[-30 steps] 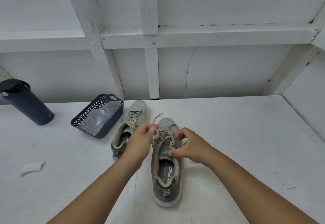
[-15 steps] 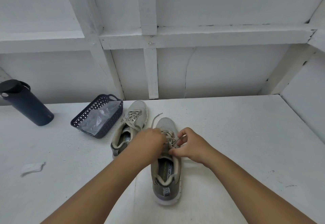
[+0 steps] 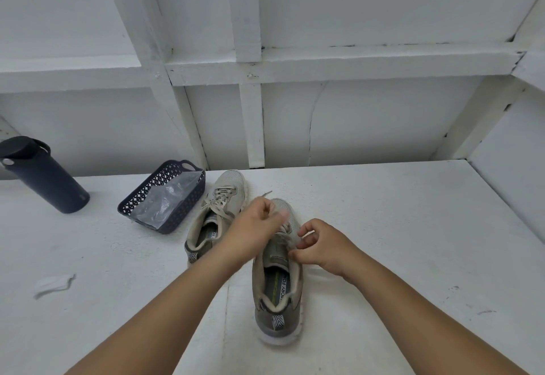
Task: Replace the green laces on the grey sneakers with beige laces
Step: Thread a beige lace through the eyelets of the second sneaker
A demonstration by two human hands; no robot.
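Two grey sneakers stand on the white table, toes pointing away from me. The left sneaker (image 3: 218,209) carries beige laces tied in a bow. The right sneaker (image 3: 278,286) is nearer me, and both hands work at its beige lace (image 3: 281,234). My left hand (image 3: 256,224) hovers over its toe end, blurred, fingers curled around a lace end whose tip (image 3: 266,194) pokes out beyond the knuckles. My right hand (image 3: 318,243) pinches the lace at the sneaker's right eyelets. No green lace is in view.
A dark blue perforated basket (image 3: 138,200) holding a clear plastic bag (image 3: 165,200) sits left of the sneakers. A dark bottle (image 3: 44,180) stands at the far left. A scrap of white paper (image 3: 53,283) lies front left. White wall frames close the back and right.
My left hand has moved right and away from me across the right sneaker's laces, pulling the lace end with it. My right hand stays at the right eyelets.
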